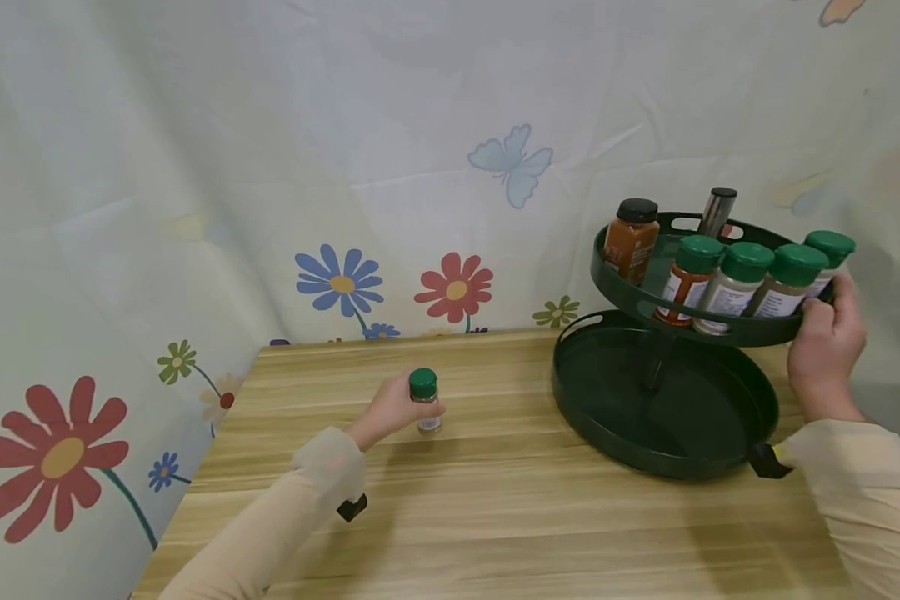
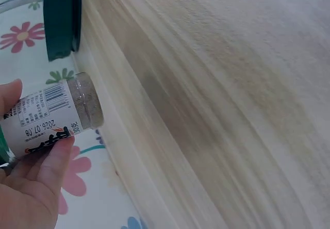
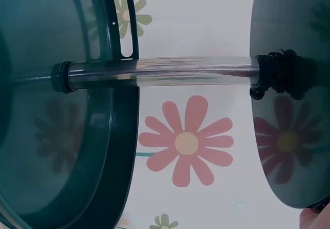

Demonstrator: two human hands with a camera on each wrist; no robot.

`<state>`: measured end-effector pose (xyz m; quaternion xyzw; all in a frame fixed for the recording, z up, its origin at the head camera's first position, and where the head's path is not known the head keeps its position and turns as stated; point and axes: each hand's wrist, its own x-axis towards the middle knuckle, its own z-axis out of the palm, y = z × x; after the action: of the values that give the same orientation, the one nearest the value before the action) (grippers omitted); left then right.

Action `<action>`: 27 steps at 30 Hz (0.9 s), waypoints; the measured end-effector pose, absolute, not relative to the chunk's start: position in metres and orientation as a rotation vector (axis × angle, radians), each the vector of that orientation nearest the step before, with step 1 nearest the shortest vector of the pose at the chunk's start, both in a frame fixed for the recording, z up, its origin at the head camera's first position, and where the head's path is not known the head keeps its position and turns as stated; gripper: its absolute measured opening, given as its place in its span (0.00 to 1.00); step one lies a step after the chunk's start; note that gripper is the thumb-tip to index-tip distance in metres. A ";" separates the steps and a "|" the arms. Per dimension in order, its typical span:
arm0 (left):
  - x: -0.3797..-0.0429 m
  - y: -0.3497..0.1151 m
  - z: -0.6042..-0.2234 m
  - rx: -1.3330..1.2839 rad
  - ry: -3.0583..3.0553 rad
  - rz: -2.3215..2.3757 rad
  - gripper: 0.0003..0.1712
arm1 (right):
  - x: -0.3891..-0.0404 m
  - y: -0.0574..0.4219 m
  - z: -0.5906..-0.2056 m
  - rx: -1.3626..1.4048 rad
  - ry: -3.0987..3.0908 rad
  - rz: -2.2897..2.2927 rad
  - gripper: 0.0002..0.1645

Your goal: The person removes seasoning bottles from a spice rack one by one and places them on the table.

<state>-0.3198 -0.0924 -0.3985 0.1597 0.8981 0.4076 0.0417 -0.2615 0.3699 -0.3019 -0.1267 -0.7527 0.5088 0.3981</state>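
Observation:
In the head view, my left hand (image 1: 396, 410) grips a small spice jar (image 1: 428, 423) with a green lid over the wooden table. The left wrist view shows this spice jar (image 2: 46, 116) lying sideways across the picture, thumb and fingers around its white label. At the right stands a dark green two-tier tray rack (image 1: 663, 467). My right hand (image 1: 828, 354) holds the edge of its upper tray (image 1: 622, 287). Beside that hand, several green-lidded spice jars (image 1: 746, 265) stand along the front rim. A larger jar of orange-brown spice (image 1: 632, 242) with a black lid stands at the left.
The lower tray (image 1: 645, 400) shows a bare dark floor. A metal post (image 1: 717, 212) rises through the upper tier, and its shaft (image 3: 196, 70) joins both tiers in the right wrist view. Behind the table (image 1: 487, 500) hangs a flowered cloth (image 1: 420, 125).

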 end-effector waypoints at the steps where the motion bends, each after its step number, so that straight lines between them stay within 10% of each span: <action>1: -0.320 -0.094 -0.399 0.488 2.751 1.243 0.20 | -0.261 0.370 -0.302 -0.324 -1.908 1.290 0.30; 27: -0.315 -0.117 -0.426 0.395 2.796 1.227 0.20 | -0.263 0.369 -0.303 -0.347 -1.893 1.272 0.29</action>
<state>-0.3147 -0.1166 -0.4259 0.1283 0.9077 0.3982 0.0313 -0.2626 0.3694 -0.3030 -0.1375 -0.7502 0.5041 0.4051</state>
